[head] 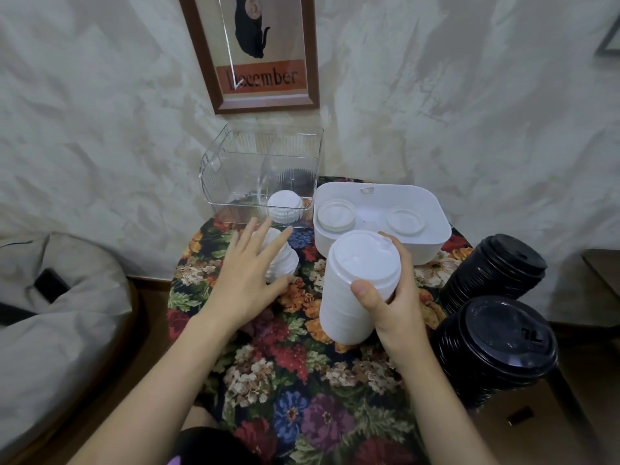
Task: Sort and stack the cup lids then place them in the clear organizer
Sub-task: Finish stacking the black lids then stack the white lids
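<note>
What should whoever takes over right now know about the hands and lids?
Left hand open, fingers spread over a short white lid stack on the table.
Right hand grips a tall white lid stack.
Done: one small lid stack stands in the clear organizer, right of its divider.
Left: those two white stacks, the flat lids in the white bin, the near black lid stack and far black lid stack.

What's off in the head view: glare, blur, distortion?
Head view: a glare streak crosses the framed picture; the left hand looks slightly motion-blurred, while the right hand and white lid stack are sharper; the wide-angle lens bends the edges, so the frame leans; light is soft, shadows faint.
</note>
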Available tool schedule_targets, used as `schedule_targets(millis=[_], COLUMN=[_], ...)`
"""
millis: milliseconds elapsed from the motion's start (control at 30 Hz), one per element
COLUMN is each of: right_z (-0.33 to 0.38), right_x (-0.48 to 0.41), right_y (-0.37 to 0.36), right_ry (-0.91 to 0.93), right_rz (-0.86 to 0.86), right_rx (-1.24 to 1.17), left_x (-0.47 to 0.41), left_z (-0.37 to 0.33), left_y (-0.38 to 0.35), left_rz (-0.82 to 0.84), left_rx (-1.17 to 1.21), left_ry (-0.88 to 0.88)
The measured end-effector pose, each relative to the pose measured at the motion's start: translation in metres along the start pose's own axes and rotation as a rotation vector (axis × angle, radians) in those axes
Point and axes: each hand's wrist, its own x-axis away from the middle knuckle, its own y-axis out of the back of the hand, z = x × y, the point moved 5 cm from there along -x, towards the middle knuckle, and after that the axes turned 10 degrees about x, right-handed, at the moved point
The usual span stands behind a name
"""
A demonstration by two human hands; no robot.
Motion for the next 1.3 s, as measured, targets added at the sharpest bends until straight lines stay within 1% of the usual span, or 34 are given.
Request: schedule_targets(millis=[33, 67, 100, 167, 200, 233, 300, 367, 633, 933, 1033, 1200, 1300], right_z=[0.001, 0.002, 0.003, 0.004, 0.005, 0.007, 0.011, 0.015, 0.009, 0.0, 0.003, 0.018, 0.024], right_x=[0.0, 0.0, -0.001, -0.001, -0.002, -0.002, -0.002, -0.001, -0.003, 0.0, -0.002, -0.004, -0.002], right_y=[0.0, 0.0, 0.0, -0.001, -0.001, -0.002, -0.002, -0.002, -0.007, -0.007, -0.005, -0.004, -0.004], right_ry=[0.005, 0.007, 0.009, 0.02, 0.026, 0.029, 0.026, 0.019, 0.031, 0.005, 0.006, 0.022, 0.036], right_rz=[0.001, 0.003, 0.004, 0.009, 0.014, 0.022, 0.039, 0.047, 0.001, -0.058, -0.037, 0.044, 0.051], right_rx=[0.0, -0.003, -0.007, -0.011, -0.014, -0.023, -0.05, -0.065, -0.056, -0.093, -0.094, -0.066, -0.049], left_x=[-0.001, -0.001, -0.002, -0.004, -0.005, -0.007, -0.008, -0.006, 0.007, 0.009, 0.005, -0.005, -0.01], left_z=[-0.014, -0.032, -0.052, -0.088, -0.102, -0.112, -0.12, -0.117, -0.109, -0.113, -0.115, -0.117, -0.116], left_y=[0.006, 0.013, 0.019, 0.022, 0.02, 0.017, 0.009, 0.0, -0.019, -0.03, -0.024, -0.008, 0.001], left_rz=[-0.042, -0.087, -0.107, -0.041, 0.001, 0.029, 0.053, 0.037, 0.023, 0.005, 0.008, 0.003, -0.021], left_rx=[0.083, 0.231, 0.433, 0.839, 0.941, 0.97, 0.976, 1.011, 1.109, 1.131, 1.126, 1.16, 1.136], left_ry=[-0.023, -0.028, -0.005, 0.062, 0.075, 0.079, 0.09, 0.121, 0.151, 0.156, 0.145, 0.128, 0.096])
